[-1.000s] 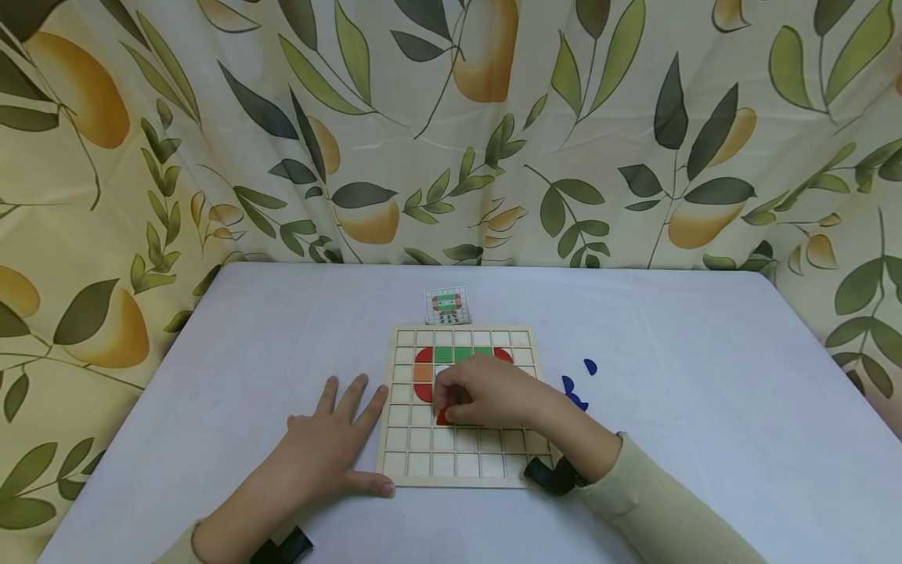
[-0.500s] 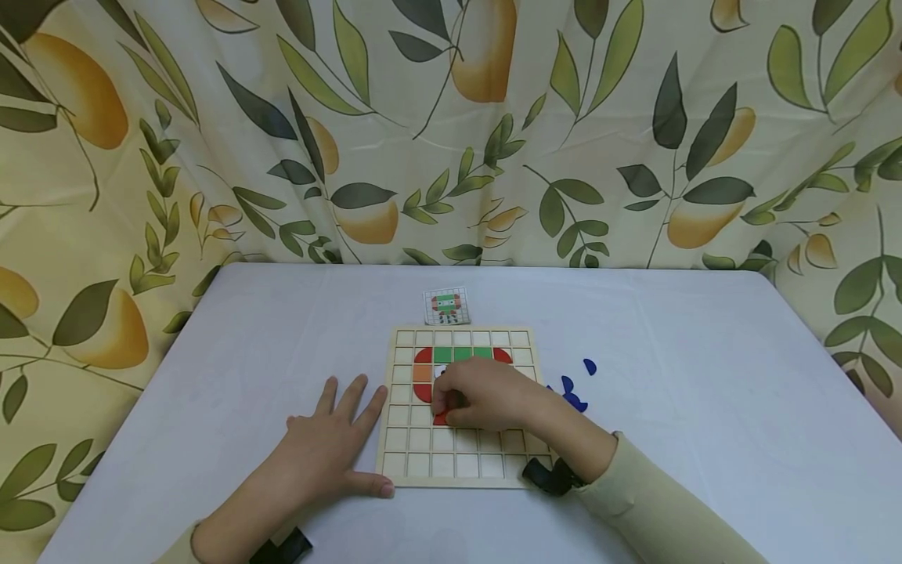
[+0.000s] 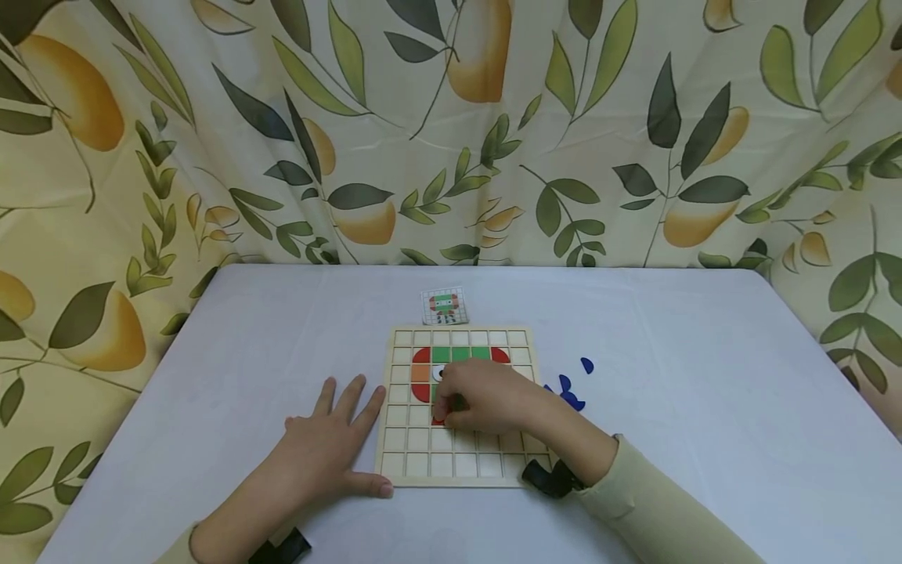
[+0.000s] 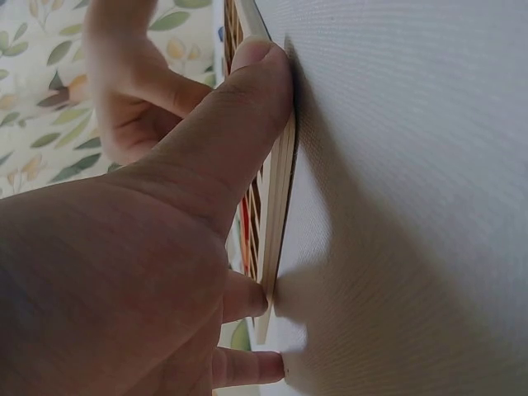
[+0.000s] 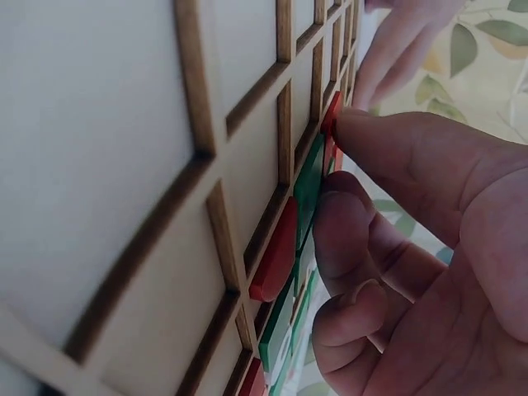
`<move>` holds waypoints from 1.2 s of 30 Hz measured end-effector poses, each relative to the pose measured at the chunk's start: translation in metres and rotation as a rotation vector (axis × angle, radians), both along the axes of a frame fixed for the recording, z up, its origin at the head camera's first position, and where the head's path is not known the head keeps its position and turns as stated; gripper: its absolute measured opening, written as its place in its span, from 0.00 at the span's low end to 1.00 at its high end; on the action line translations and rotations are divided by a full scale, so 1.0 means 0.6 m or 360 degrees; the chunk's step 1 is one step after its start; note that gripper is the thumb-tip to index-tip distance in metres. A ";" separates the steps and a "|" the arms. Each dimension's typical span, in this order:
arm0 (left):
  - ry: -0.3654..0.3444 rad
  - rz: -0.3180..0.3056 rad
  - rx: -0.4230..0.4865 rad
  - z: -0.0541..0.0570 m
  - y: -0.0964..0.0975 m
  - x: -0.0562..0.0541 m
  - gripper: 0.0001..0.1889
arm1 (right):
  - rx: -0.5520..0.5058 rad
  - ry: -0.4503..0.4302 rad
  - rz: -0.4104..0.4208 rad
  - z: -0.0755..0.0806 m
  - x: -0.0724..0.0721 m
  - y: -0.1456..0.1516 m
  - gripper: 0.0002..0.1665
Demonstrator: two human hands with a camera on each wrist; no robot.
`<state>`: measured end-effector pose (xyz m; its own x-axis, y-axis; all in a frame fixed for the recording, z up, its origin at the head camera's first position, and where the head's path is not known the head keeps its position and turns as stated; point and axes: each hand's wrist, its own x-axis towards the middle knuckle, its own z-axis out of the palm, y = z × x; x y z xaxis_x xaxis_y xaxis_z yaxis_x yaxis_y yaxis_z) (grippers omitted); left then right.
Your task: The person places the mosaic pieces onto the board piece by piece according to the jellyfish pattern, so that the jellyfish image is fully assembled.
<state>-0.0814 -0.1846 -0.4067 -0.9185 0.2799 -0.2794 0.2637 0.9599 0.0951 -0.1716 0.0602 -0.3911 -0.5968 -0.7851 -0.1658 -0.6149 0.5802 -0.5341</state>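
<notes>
A wooden grid board (image 3: 466,482) lies on the white table. My right hand (image 3: 489,398) reaches over it and pinches a small red tile (image 3: 438,421) at a cell in the middle rows. In the right wrist view, the thumb (image 5: 396,153) touches that tile's edge, with a green tile (image 5: 308,190) close beside it. Red, orange and green tiles fill cells in the upper rows, and an eye-like tile (image 3: 438,373) shows partly past my knuckles. My left hand (image 3: 324,450) rests with spread fingers along the board's left edge, its thumb at the near left corner.
Behind the board lies a small printed card (image 3: 445,305) with a coloured figure on a grid. Several dark blue pieces (image 3: 572,401) sit right of the board, one blue half-round piece (image 3: 587,366) farther back. A fruit-patterned curtain (image 3: 493,180) hangs behind the table.
The red tile has shifted slightly left and toward me, and my right fingers have moved a little with it. The left hand stays at the board's edge.
</notes>
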 end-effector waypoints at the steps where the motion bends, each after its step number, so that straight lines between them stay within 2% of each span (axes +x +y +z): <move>1: 0.0002 0.0000 -0.0001 0.000 0.000 0.000 0.65 | -0.0008 0.0001 -0.0001 0.001 0.001 0.002 0.06; 5: 0.0005 0.0010 0.0001 -0.001 0.001 0.000 0.65 | -0.0069 -0.0014 -0.0038 0.008 0.001 0.017 0.06; 11: 0.0003 0.0032 0.0003 -0.002 0.003 -0.002 0.65 | -0.0167 -0.0001 -0.0143 0.020 -0.012 0.061 0.06; 18: 0.0008 0.0036 0.0001 -0.003 0.002 -0.002 0.65 | -0.0230 -0.0038 -0.0355 0.018 -0.025 0.131 0.06; 22: -0.0006 0.0041 0.0002 -0.002 0.001 -0.002 0.65 | -0.0218 -0.0031 -0.0486 0.010 -0.029 0.172 0.07; 29: -0.0024 0.0044 0.0025 0.000 0.001 -0.001 0.65 | -0.0081 0.0098 -0.0728 0.007 -0.046 0.235 0.08; 36: -0.0035 0.0052 0.0031 0.001 0.002 0.000 0.65 | 0.0035 0.0200 -0.0838 0.003 -0.057 0.272 0.11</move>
